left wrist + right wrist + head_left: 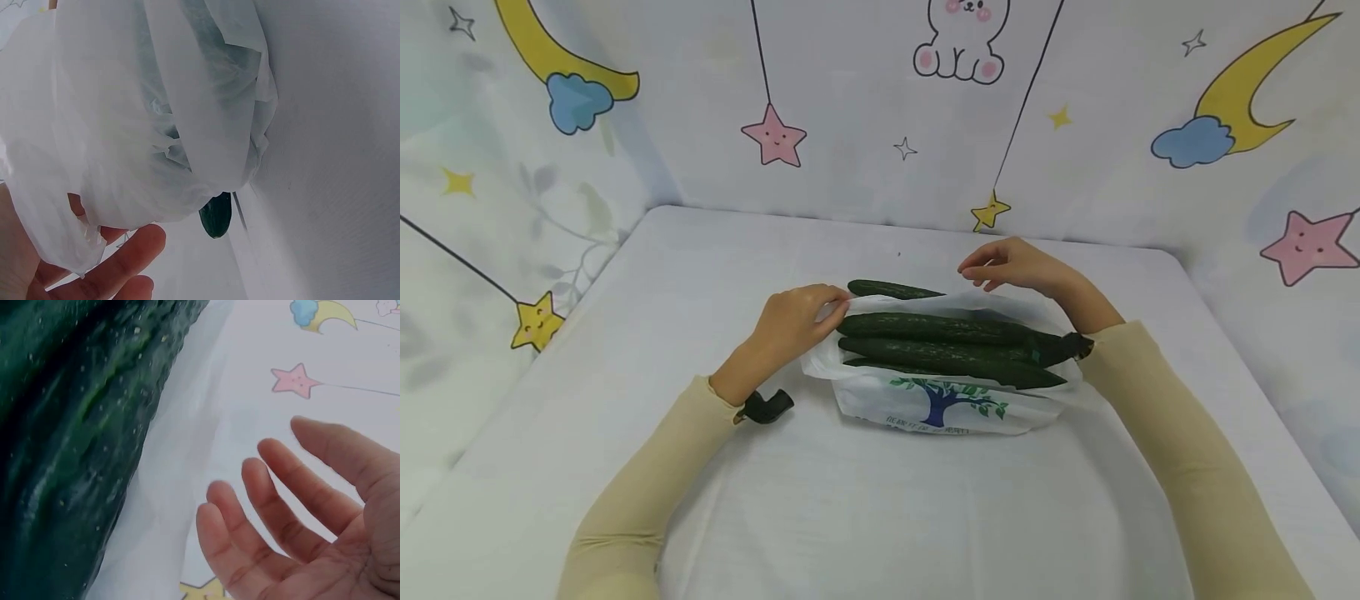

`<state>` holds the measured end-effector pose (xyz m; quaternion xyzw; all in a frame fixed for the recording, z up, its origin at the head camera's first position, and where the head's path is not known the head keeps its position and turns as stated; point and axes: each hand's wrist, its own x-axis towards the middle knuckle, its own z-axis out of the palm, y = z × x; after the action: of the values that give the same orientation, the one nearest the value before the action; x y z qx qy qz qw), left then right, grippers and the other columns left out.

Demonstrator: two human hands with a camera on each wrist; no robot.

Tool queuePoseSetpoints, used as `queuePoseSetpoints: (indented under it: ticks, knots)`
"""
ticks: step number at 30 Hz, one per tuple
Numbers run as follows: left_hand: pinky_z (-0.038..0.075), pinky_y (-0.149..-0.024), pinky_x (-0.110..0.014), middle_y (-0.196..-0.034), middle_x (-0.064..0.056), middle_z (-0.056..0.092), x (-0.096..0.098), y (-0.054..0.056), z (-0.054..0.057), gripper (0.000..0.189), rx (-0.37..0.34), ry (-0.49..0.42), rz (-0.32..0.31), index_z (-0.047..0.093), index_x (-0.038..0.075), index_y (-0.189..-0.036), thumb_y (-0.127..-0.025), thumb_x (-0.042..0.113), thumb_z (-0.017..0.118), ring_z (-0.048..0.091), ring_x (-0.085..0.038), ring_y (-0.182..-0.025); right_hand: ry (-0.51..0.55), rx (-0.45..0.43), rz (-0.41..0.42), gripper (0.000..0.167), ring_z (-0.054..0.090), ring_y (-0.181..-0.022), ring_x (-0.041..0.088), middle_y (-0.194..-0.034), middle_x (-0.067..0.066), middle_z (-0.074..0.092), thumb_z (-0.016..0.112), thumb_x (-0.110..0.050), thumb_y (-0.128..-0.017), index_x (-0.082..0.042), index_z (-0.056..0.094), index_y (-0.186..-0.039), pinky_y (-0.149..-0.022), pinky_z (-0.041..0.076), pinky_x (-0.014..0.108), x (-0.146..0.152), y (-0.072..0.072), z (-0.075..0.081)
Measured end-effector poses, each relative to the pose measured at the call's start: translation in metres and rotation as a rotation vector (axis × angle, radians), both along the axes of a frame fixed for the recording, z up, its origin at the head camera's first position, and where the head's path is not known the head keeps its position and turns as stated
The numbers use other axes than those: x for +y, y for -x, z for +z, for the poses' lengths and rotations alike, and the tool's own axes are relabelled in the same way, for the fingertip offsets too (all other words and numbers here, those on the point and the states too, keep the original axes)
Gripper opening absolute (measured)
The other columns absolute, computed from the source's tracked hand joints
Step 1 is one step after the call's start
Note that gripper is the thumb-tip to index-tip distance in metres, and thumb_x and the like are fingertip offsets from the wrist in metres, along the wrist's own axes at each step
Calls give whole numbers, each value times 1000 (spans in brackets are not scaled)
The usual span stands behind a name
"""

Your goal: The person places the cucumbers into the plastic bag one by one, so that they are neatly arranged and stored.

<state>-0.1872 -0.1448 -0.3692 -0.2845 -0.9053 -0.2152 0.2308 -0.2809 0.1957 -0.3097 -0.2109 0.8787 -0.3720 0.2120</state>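
A white plastic bag with a printed blue-and-green tree lies on its side on the table, holding several dark green cucumbers. One more cucumber lies behind the bag, partly hidden by its rim; its tip pokes out below the plastic in the left wrist view. At the bag's left end, my left hand pinches the plastic edge, its thumb mostly covered by the bag in the wrist view. My right hand hovers over the bag's far rim, fingers loosely bent and holding nothing.
A white cloth covers the table. Behind it hangs a pale backdrop printed with moons, stars and clouds. Dark wrist-camera mounts stick out at both wrists, the right one overlapping the cucumbers' right ends.
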Motion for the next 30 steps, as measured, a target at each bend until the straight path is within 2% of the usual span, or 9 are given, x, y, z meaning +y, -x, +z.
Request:
queuePoseSetpoints:
  ticks: [8,15,20,25,30]
  knots:
    - [48,-47,-33,-97,-9,75,-1,0,0,16,4,-8,-8,75,5,-101,-93,14,65,72,-24,-77,36,-10,-6,34,59,-112,40,-127,27,57,60,-10,-97,7,59,-126,-93,51,45,0,14,-9]
    - [49,-48,-32,-96,-9,75,-1,0,0,16,7,-9,-13,74,4,-100,-92,15,65,72,-23,-77,29,7,-20,35,62,-109,29,-128,25,58,64,-11,-94,7,60,-124,-89,53,40,-2,24,-21]
    - [48,-47,-32,-97,-8,75,-1,0,0,16,6,-4,-12,75,5,-101,-92,16,66,71,-23,-76,-14,5,-13,34,63,-108,29,-124,23,61,67,-12,-92,6,62,-122,-87,53,40,-5,27,-28]
    - [47,-46,-31,-97,-8,75,-1,0,-1,16,6,-1,-10,75,6,-101,-92,15,66,71,-22,-75,-74,-24,52,32,62,-109,32,-119,20,64,66,-13,-93,3,63,-121,-82,51,36,-9,26,-33]
    - [48,-47,-32,-97,-8,75,-1,0,0,16,-3,-5,-14,75,5,-102,-92,15,66,71,-23,-77,-133,-46,154,31,57,-116,35,-120,20,62,62,-9,-95,4,62,-123,-93,49,45,-13,25,-37]
